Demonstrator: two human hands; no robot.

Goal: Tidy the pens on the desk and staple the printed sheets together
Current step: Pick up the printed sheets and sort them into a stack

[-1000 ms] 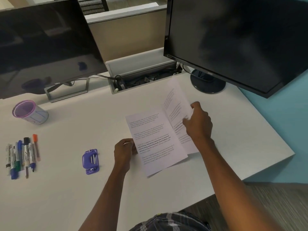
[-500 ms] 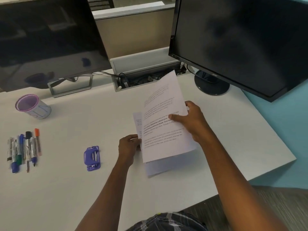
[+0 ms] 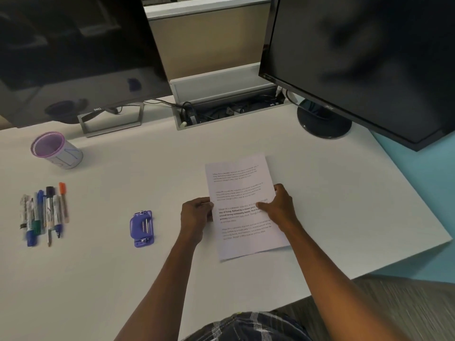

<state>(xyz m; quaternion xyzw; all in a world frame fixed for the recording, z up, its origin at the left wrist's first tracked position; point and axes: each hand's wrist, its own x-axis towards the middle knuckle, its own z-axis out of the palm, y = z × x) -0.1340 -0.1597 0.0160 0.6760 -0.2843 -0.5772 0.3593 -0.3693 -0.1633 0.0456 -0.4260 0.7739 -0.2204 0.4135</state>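
Head view: both hands, left hand (image 3: 195,215) and right hand (image 3: 279,205), pinch the printed sheets (image 3: 242,207), with the purple stapler (image 3: 142,228) lying lengthwise just left of them, nearer the left hand.

Counter (image 3: 246,139): smooth matt white laminate look. Printed sheets (image 3: 242,190): thin white paper, matt, black print. Stapler (image 3: 141,228): purple plastic, slight sheen, small shiny metal parts on top. Pens (image 3: 44,212): plastic barrels, mixed caps, some glossy labels, blurred. Cup (image 3: 55,150): looks paper or card, matt, purple rim and inside. Two monitors: left screen (image 3: 73,50) glossy and reflective with grey metal-look stand, right screen (image 3: 364,50) matt black with black plastic bezel. Cable tray (image 3: 221,84): grey brushed-metal look. Shirt (image 3: 246,326): checked woven cloth. Floor (image 3: 394,296): rough carpet texture.
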